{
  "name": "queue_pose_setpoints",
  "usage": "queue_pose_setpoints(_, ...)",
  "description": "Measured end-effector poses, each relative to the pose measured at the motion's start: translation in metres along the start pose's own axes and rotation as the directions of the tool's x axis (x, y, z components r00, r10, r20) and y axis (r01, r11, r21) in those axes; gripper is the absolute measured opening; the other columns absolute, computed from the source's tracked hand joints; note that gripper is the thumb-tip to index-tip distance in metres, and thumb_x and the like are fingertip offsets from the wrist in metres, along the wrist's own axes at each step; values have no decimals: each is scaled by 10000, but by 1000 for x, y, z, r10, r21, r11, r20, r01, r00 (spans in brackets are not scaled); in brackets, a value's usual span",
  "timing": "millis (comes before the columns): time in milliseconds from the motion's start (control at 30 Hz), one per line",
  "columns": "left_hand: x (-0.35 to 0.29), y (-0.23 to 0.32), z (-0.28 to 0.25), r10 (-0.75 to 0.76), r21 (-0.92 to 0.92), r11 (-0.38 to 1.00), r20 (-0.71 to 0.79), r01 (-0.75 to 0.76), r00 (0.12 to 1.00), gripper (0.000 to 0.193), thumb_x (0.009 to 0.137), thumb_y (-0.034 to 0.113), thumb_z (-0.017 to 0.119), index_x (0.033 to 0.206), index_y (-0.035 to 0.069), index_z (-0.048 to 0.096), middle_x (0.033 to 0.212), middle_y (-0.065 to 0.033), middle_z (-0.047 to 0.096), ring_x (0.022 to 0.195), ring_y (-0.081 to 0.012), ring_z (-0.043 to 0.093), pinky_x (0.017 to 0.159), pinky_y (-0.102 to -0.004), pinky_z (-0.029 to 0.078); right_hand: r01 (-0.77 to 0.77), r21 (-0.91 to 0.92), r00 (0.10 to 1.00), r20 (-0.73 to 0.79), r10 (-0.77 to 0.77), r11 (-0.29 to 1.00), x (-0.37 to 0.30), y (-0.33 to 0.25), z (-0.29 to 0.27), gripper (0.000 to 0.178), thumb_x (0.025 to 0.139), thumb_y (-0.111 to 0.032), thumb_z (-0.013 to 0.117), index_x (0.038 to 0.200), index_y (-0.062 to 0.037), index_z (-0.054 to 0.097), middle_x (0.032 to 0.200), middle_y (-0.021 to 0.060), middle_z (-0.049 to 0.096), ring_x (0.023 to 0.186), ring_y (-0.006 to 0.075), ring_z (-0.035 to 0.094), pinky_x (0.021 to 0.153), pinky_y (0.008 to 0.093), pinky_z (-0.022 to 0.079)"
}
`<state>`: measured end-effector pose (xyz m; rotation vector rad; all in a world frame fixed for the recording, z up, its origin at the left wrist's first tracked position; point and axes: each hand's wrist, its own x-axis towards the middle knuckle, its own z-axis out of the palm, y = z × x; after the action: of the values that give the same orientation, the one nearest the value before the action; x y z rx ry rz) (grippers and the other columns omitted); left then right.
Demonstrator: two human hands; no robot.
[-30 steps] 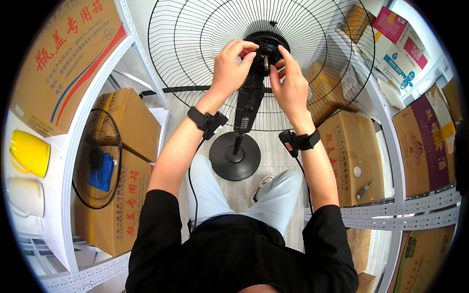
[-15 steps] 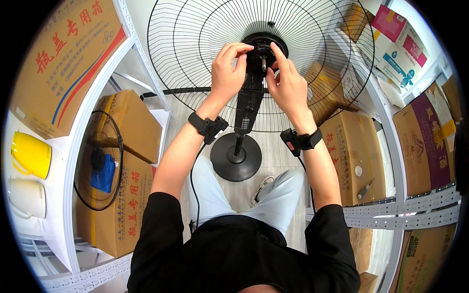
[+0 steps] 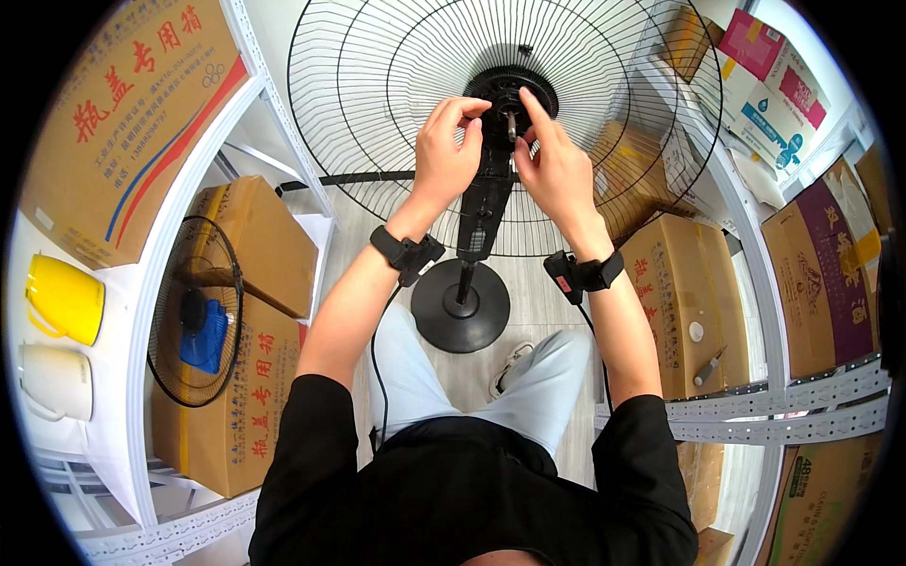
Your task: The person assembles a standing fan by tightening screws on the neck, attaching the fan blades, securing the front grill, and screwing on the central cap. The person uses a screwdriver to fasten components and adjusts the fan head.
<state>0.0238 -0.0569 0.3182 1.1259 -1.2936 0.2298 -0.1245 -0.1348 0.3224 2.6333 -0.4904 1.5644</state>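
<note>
A black standing fan has its large wire rear grille (image 3: 377, 141) facing me, with no blade mounted on the bare metal shaft (image 3: 512, 126). At the left side of the black round hub (image 3: 505, 97), my left hand (image 3: 447, 151) has its fingers curved and its thumb apart from the index finger. My right hand (image 3: 557, 170) is on the other side, index finger stretched to the hub and thumb lower, near the shaft. The fingertips are at or very near the hub's rim; firm contact cannot be made out. Below are the fan's neck (image 3: 481, 222) and round base (image 3: 461, 307).
On the left, the front grille (image 3: 195, 377) leans against cardboard boxes (image 3: 260, 250), a blue object behind its wires. A yellow bucket (image 3: 64, 300) and a white one (image 3: 57, 382) sit on the left shelf. A utility knife (image 3: 710, 366) lies on a box (image 3: 675, 283) at right.
My left hand's fingers have slid slightly down along the hub's left side. The right index finger has shifted a little too. The fan stands in the same place.
</note>
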Motion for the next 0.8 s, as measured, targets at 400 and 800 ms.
queue_pose_setpoints(400,7,18,-11,158,-27,987,-59,-159,986,353,816,-96,479,1088,47,654,1129,-106,673,1057,-253,629,923,-344,488,-108,91,994,-11,109,990,-27,0,-25,499,767,-57,678,1257,-113,597,744,43,661,582,202,631,560,325,516)
queue_pose_setpoints(800,-31,-77,-133,-123,225,934,-526,278,841,488,971,202,536,1373,-19,371,1294,-183,457,1067,-240,520,885,-362,450,-409,-250,883,-352,312,877,7,94,-148,240,973,-268,556,1114,-85,624,818,97,704,759,258,696,667,355,529)
